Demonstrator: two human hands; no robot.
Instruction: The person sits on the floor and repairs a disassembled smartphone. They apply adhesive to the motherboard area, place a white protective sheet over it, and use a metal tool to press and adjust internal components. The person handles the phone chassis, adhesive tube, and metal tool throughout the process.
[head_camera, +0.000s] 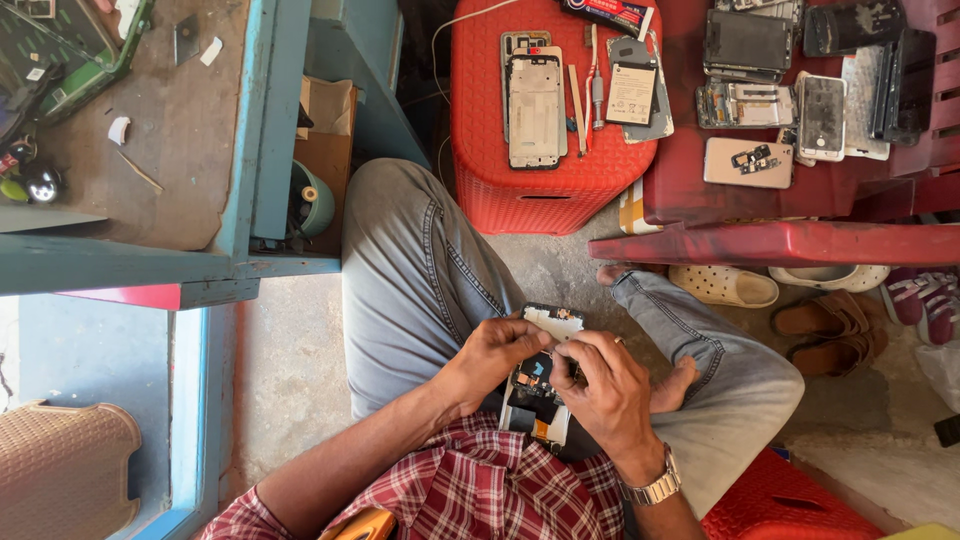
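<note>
An opened smartphone (541, 378) with its back removed rests on my lap, its white frame and dark circuit parts exposed. My left hand (497, 352) grips its left side, fingers curled over the edge. My right hand (604, 382), with a metal watch on the wrist, pinches at the inner parts near the phone's middle. Whether a small tool or part is between those fingertips cannot be told.
A red plastic stool (545, 185) ahead carries phone frames (535, 108), a battery and thin tools. A red chair (800, 190) at right holds several dismantled phones. Sandals (725, 285) lie under it. A blue-edged workbench (180, 130) stands at left.
</note>
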